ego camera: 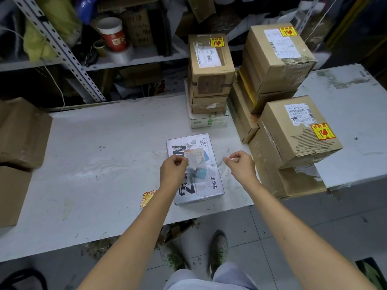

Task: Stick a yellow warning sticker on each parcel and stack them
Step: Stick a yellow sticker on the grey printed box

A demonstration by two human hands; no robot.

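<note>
Stickering of the white printed parcel (206, 185), lying flat at frame centre on the table (94, 164), seems in hand. The left hand (173, 170) pinches a pale, half-transparent slip (194, 159) just above the parcel's top, while the right hand (240, 166) hovers off its right edge, fingers curled, nothing visible in them. Next, a sticker from the yellow sticker pile (147, 197) left of the parcel's near corner must be pressed flat, then the parcel stacked with the stickered cardboard parcels (293, 130) at right.

I count on table (94, 130): 3 box stacks, right half: stack A (210, 80), stack B (272, 68), stack C (289, 147). Yellow stickers (217, 42) (288, 31) (322, 132) stuck: 3, one per top box. White parcel (199, 185), front edge: 1. Loose sticker pile (147, 198): 1. Plain boxes (21, 130) (10, 195), left edge: 2. Hands (172, 169) (240, 166): 2. Translucent sheet (195, 159): 1.
</note>
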